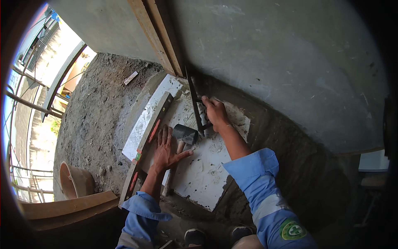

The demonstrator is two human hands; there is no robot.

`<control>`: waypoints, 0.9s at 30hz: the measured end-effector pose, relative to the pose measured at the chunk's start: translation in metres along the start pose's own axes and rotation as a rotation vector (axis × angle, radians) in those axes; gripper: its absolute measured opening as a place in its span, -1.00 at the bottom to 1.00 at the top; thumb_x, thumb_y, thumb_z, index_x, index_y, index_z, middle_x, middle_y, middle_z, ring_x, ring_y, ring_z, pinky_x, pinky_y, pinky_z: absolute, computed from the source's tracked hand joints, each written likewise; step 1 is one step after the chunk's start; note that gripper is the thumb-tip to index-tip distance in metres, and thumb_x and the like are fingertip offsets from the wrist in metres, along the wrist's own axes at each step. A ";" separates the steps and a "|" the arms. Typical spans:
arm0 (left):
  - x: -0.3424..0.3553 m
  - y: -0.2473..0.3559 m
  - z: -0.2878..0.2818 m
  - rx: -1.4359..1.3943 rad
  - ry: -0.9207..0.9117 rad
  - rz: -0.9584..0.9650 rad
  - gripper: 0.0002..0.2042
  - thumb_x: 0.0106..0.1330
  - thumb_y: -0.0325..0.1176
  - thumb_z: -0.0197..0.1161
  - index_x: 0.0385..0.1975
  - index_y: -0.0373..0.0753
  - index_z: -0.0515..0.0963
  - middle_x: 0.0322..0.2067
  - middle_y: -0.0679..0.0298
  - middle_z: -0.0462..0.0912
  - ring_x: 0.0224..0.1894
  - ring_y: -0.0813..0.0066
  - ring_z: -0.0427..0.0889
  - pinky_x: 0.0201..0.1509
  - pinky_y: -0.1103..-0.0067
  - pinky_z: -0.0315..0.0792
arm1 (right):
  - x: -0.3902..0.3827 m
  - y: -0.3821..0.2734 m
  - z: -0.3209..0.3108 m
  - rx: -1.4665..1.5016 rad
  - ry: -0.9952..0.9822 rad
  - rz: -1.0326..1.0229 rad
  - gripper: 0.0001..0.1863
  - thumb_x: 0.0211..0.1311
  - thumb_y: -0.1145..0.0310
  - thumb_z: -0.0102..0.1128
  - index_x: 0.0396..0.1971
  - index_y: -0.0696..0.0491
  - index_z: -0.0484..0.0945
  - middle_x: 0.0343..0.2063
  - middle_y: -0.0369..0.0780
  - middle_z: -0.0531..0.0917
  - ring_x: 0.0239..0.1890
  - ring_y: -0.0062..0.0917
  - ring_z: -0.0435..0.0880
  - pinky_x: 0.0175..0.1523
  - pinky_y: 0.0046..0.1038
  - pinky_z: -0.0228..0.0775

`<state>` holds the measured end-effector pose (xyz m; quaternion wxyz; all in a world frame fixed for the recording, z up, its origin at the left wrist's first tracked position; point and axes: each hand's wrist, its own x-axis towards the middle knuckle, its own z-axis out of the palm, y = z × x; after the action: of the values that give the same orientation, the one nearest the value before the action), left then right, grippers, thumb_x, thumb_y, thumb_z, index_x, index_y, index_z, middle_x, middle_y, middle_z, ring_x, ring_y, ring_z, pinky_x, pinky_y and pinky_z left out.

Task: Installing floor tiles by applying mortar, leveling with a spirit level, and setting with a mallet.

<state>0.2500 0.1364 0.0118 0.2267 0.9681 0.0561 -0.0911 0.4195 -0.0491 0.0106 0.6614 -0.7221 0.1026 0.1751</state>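
One brown, round bucket (pixel 85 182) sits near left, its contents indistinct. The white, mortar-smeared tile surface (pixel 207 178) lies centrally, under a long metal spirit level (pixel 161 108) and black-headed mallet (pixel 185 133). The right hand (pixel 216 113) grips a long, dark-bladed tool (pixel 193 97); the left hand (pixel 165 152) spreads wide, palm down. Rough grey ground (pixel 95 112) stretches left; a grey wall (pixel 290 62) bounds the far right.

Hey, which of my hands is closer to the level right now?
Left. Your left hand is just to the right of the level; whether it touches is unclear. Your right hand is farther right, past the mallet, holding the trowel.
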 end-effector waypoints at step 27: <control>0.004 0.008 -0.004 0.100 0.086 -0.084 0.17 -0.01 0.38 0.33 0.46 -0.37 0.02 0.49 -0.09 -0.04 0.53 -0.05 -0.09 0.55 0.17 -0.08 | -0.209 0.061 -0.199 -0.079 0.425 -0.134 -0.55 0.41 0.05 0.17 -0.24 0.23 0.58 -0.48 -0.34 0.50 -0.45 -0.68 0.36 -0.34 -0.50 0.27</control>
<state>0.2555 0.1316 0.0178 0.1714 0.9780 0.1017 -0.0614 0.2284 -0.2700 0.0486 0.6063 -0.7733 0.1843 -0.0213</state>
